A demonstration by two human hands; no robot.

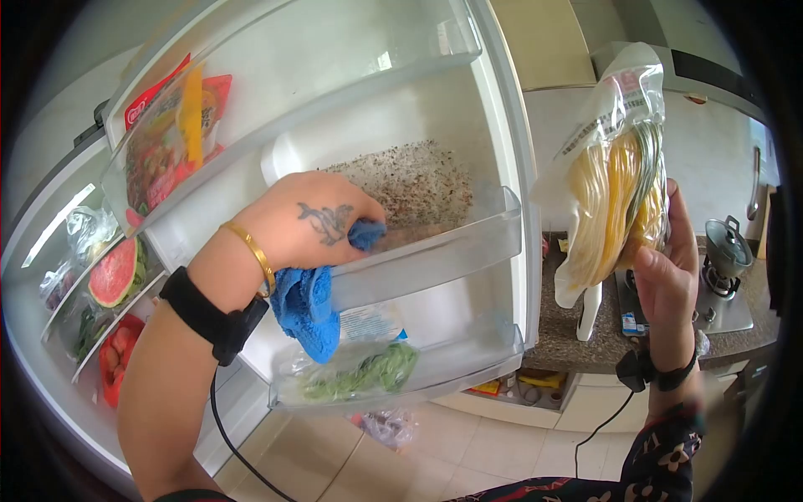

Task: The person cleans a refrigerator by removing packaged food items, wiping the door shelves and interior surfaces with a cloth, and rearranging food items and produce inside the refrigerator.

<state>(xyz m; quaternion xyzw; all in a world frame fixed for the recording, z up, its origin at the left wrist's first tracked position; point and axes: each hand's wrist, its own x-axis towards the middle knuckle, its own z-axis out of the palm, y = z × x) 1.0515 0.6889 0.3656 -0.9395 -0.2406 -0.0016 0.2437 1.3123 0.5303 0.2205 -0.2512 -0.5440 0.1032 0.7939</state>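
Note:
My left hand (pixel 314 219) is closed around a bunched blue cloth (pixel 305 309) at the middle shelf (pixel 435 259) of the open fridge door. Part of the cloth hangs down over the front of that shelf. Behind my fingers is a pale area densely covered with dark specks (pixel 418 180); whether it is a packet or the door lining I cannot tell. Raised on the right, my right hand (pixel 669 276) grips a clear plastic bag (pixel 615 184) with long yellow strips inside, held upright and away from the door.
Red food packets (pixel 180 138) fill the upper door shelf; a bag of green vegetables (pixel 360 372) lies in the lowest one. Inside the fridge is a cut watermelon (pixel 117 272). A lidded pot (pixel 728 247) stands on the stove at right. Cables run from both wrists.

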